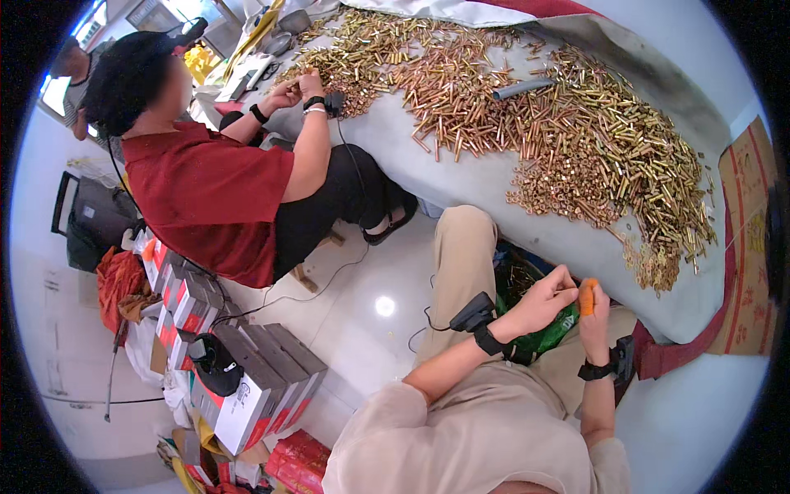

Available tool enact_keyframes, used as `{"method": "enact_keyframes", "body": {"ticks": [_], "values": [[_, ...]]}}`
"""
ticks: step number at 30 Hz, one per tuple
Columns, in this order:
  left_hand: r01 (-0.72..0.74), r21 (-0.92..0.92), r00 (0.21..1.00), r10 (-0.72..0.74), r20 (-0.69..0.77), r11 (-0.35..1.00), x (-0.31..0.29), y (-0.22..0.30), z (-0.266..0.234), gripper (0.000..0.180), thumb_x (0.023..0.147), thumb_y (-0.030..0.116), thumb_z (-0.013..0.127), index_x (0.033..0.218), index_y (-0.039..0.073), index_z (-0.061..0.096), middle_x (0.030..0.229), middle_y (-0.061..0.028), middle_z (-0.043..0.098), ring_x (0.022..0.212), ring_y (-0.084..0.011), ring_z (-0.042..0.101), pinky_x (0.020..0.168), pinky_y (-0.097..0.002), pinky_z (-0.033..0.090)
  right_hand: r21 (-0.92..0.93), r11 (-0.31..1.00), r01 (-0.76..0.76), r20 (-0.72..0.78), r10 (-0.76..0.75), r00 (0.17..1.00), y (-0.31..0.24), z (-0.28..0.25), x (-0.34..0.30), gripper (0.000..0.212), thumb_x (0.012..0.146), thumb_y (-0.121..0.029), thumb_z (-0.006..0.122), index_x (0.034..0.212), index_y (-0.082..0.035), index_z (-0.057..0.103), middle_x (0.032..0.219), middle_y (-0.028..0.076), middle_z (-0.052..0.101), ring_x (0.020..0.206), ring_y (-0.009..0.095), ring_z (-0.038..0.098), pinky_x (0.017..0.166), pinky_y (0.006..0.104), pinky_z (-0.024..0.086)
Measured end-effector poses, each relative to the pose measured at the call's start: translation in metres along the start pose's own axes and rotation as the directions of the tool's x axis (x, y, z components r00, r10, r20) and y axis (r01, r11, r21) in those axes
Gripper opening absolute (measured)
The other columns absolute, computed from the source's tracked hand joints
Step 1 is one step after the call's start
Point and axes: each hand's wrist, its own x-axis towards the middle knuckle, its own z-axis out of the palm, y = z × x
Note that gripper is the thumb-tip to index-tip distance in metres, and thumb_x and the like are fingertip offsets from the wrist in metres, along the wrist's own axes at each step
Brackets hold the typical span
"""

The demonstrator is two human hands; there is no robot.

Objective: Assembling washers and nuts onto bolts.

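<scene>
My left hand (543,301) and my right hand (594,316) are close together over my lap, in front of the table edge. Both have their fingers pinched closed, and whatever small piece they hold is too small or hidden to make out. An orange cover (587,296) wraps a finger of my right hand. Beneath my left hand is a green bag (550,336), with dark metal pieces inside behind it. Ahead of my hands, the grey-covered table (485,191) bears a long heap of brass-coloured metal sleeves or bolts (527,107), a pile of nuts (564,185) and thin washers (654,262).
A grey tube (523,88) lies on the heap. At the left a co-worker in a red shirt (206,181) handles small pieces at the same table. Stacked boxes (255,387) and a cable (329,286) are on the floor. A cardboard sheet (747,247) stands at the right.
</scene>
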Motion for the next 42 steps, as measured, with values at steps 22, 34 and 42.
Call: {"method": "enact_keyframes", "body": {"ticks": [22,34,42], "values": [[-0.047,0.602,0.934,0.248,-0.256,0.797,0.002,0.013,0.0,0.014,0.087,0.014,0.051,0.089,0.001,0.046,0.067,-0.0116,0.054,0.061,-0.0158,0.056,0.056,-0.0333,0.045,0.479,0.877,0.018,0.268,-0.166,0.949,-0.043,0.012,-0.04,0.066,0.093,-0.049,0.02,0.14,-0.002,0.013,0.144,0.011,0.017,0.133,0.021,0.016,0.105,0.0376,0.02],[0.388,-0.342,0.92,-0.379,0.098,0.856,-0.002,0.022,-0.016,0.008,0.091,0.013,0.046,0.084,0.008,0.044,0.058,0.005,0.032,0.044,-0.0025,0.024,0.037,-0.0176,0.019,-0.222,0.901,0.372,-0.037,-0.389,0.921,-0.033,0.003,-0.001,0.018,0.08,-0.006,0.057,0.095,0.0,0.05,0.091,0.013,0.051,0.082,0.03,0.051,0.072,0.0342,0.042],[0.38,-0.235,0.924,-0.379,0.053,0.895,0.003,0.014,-0.015,0.005,0.088,0.01,0.047,0.091,0.008,0.043,0.06,0.0037,0.033,0.047,-0.003,0.026,0.039,-0.0177,0.021,-0.034,0.986,0.161,-0.07,-0.163,0.984,-0.015,0.011,0.0,0.015,0.09,-0.014,0.047,0.096,-0.001,0.048,0.082,0.011,0.052,0.074,0.023,0.052,0.068,0.031,0.042]]}}
